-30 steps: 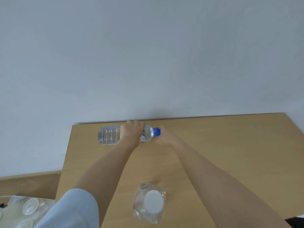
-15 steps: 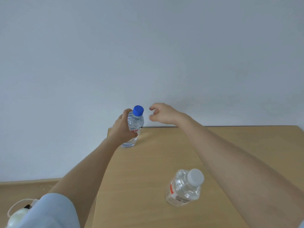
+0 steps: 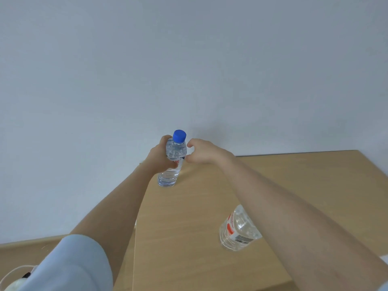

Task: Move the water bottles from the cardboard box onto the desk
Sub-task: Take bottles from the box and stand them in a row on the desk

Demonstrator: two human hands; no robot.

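Note:
A clear water bottle with a blue cap [image 3: 172,162] stands upright at the far left corner of the wooden desk [image 3: 199,238]. My left hand [image 3: 160,156] is wrapped around its middle. My right hand [image 3: 202,151] hovers just right of the bottle's neck, fingers curled apart, holding nothing. A second clear bottle [image 3: 237,229] with a red and white label stands nearer on the desk, its top hidden behind my right forearm. The cardboard box is out of sight.
A plain wall rises behind the desk. Left of the desk lies a lower wooden surface [image 3: 31,253] with a white cable [image 3: 12,274] at the bottom left corner. The desk's right part is bare wood.
The blue-capped bottle went from lying on its side to standing upright in my left hand. My right hand let go of the cap end and now hovers close beside the neck.

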